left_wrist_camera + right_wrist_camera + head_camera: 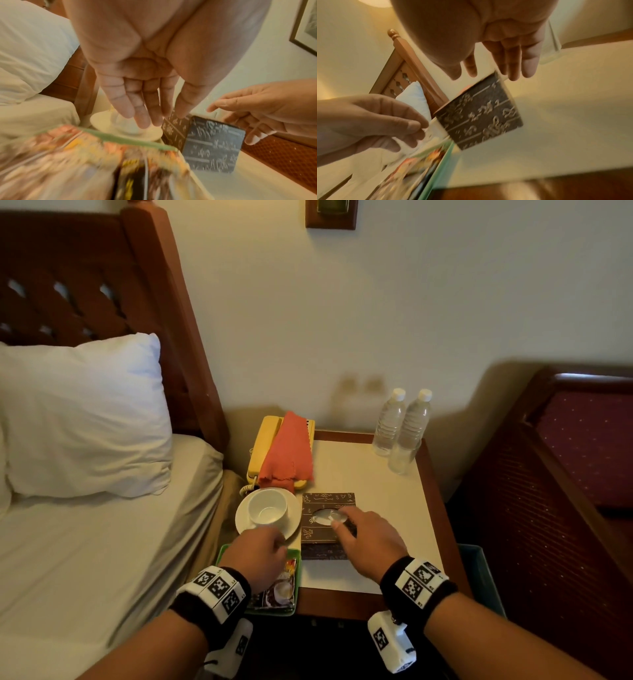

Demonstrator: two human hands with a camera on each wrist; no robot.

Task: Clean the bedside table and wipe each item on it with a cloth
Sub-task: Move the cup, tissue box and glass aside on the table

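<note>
An orange cloth (289, 451) lies draped over a yellow telephone (265, 446) at the back left of the bedside table (376, 508). In front of it a white cup (267, 506) stands on its saucer (295, 517). A dark patterned tissue box (327, 498) (211, 146) (481, 119) sits to the right of the saucer. My left hand (274, 539) (149, 119) hovers with straight fingers at the saucer's near edge, holding nothing. My right hand (337, 520) (488, 75) is spread just over the tissue box top; contact cannot be told.
A green tray (298, 577) of sachets (281, 587) sits at the table's front left corner, under my left wrist. Two water bottles (402, 422) and a glass (402, 458) stand at the back right. The bed and pillow (85, 412) adjoin on the left, a dark chair (565, 474) on the right.
</note>
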